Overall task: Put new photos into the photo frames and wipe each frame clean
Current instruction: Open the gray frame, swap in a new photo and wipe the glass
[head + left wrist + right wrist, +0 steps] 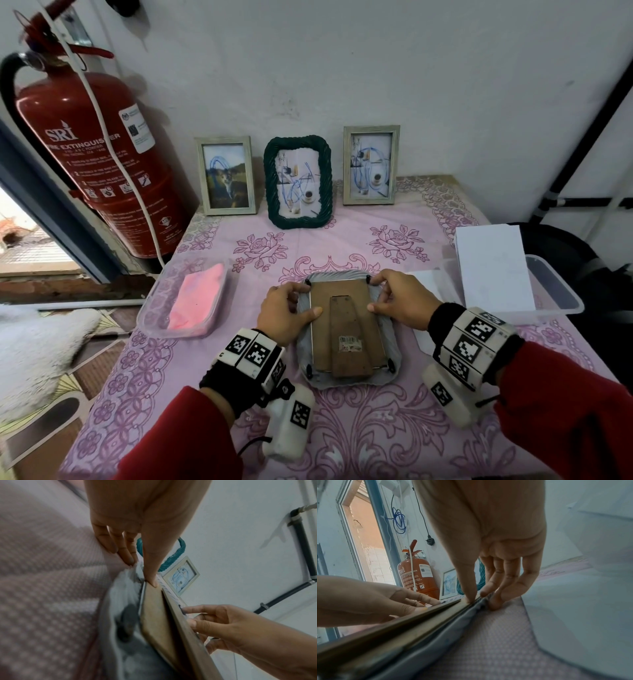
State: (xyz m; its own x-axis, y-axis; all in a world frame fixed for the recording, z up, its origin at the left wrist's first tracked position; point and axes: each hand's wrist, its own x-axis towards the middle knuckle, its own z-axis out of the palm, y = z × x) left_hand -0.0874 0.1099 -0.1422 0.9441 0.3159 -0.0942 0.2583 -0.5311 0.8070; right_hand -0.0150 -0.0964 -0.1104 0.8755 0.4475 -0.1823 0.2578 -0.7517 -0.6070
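A grey scalloped photo frame [394, 346] lies face down on the pink tablecloth, its brown backing board [342, 298] and folded stand [347, 339] facing up. My left hand [305, 301] holds its left side, thumb on the board's edge and fingers at the rim. My right hand [383, 294] holds the right side the same way, index tip by the black clip at the top right corner. In the left wrist view, the left thumb [150, 580] presses the board [154, 615]. In the right wrist view, the right thumb [469, 597] sits on the board's edge.
Three filled frames stand at the wall: a pale one [226, 174], a green rope one [298, 181], another pale one [370, 165]. A pink cloth [197, 296] lies in a clear tub at left. White sheets [493, 267] lean in a tub at right. A fire extinguisher [96, 154] stands far left.
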